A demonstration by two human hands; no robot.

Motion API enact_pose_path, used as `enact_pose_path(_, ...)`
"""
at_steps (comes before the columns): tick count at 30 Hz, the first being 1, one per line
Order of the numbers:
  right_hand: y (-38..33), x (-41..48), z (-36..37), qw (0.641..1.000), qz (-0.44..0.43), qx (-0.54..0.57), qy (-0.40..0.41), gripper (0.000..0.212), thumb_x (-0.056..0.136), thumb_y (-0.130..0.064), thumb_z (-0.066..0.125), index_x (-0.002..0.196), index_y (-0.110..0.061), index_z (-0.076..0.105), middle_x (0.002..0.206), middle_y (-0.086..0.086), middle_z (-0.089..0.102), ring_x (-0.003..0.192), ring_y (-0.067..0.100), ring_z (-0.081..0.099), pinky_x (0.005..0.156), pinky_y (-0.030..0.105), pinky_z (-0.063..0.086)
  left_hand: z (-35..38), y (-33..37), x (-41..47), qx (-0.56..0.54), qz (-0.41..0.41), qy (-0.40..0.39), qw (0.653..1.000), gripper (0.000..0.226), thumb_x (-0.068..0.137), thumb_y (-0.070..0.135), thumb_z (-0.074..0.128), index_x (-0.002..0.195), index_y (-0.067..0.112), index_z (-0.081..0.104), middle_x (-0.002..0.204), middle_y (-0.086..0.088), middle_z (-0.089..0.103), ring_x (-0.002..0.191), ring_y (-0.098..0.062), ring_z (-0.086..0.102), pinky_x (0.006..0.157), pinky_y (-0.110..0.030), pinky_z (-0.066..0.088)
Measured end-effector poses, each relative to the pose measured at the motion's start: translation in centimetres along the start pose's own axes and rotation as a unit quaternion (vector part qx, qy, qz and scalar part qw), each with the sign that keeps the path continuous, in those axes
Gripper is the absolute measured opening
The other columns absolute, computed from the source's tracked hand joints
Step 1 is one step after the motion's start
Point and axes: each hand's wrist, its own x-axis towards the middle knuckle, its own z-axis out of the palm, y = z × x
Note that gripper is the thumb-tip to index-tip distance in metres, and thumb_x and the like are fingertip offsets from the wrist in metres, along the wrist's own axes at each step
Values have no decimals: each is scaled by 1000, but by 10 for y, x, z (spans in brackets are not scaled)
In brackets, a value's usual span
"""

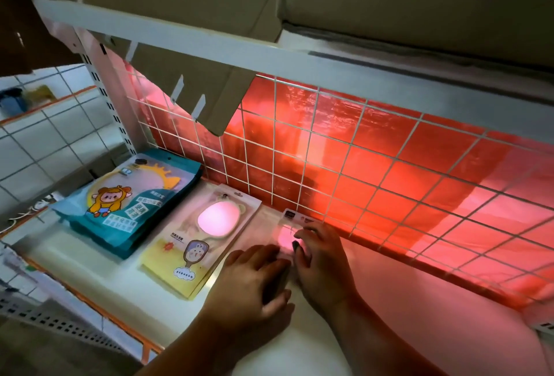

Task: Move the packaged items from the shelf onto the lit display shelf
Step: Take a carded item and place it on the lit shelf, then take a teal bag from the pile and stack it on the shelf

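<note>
Head view: a clear packet [296, 220] is laid flat on the glowing white shelf [404, 300], close to the red back wall with its wire grid [374, 166]. It is pressed by the left hand [254, 279] with flat, straight fingers. The right hand [322, 258] is set on it with bent fingers; whether it is pinched cannot be told. A yellow mirror packet [198, 241] and a stack of blue packets [129, 202] are seen further left

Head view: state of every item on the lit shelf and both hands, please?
teal packs: stacked flat, left end.
yellow mirror pack: flat, beside them.
clear pack: flat by wire grid, under both hands.
left hand: fingers straight, pressing it.
right hand: fingers bent on it; grip unclear.
lit shelf: glowing.
</note>
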Motion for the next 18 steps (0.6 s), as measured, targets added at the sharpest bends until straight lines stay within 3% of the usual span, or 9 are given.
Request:
enact_pose_path(9, -12, -4, 0, 992, 80, -98, 28, 34, 93, -31, 53, 123, -23, 65, 127, -2, 57, 121, 17, 47, 108, 32, 39, 2, -8, 2, -48, 19, 6, 999, 55, 88, 69, 46, 135, 41, 56, 145, 9, 51, 131, -18, 46, 106, -44, 40)
enact_pose_path(14, -45, -41, -20, 984, 157, -45, 76, 30, 91, -43, 56, 118, -32, 62, 121, -12, 55, 116, 7, 46, 101, 24, 40, -3, -10, -1, -108, 31, 19, 993, 54, 90, 61, 51, 138, 35, 54, 142, 6, 53, 131, -17, 46, 104, -38, 45)
enact_pose_path(18, -65, -59, -74, 977, 134, -84, 147, 33, 85, -29, 57, 116, -22, 63, 117, -3, 61, 112, 13, 53, 101, 28, 45, -37, 27, 11, -185, 54, 48, 980, 58, 90, 55, 53, 140, 27, 57, 143, -4, 58, 126, -25, 56, 99, -42, 50)
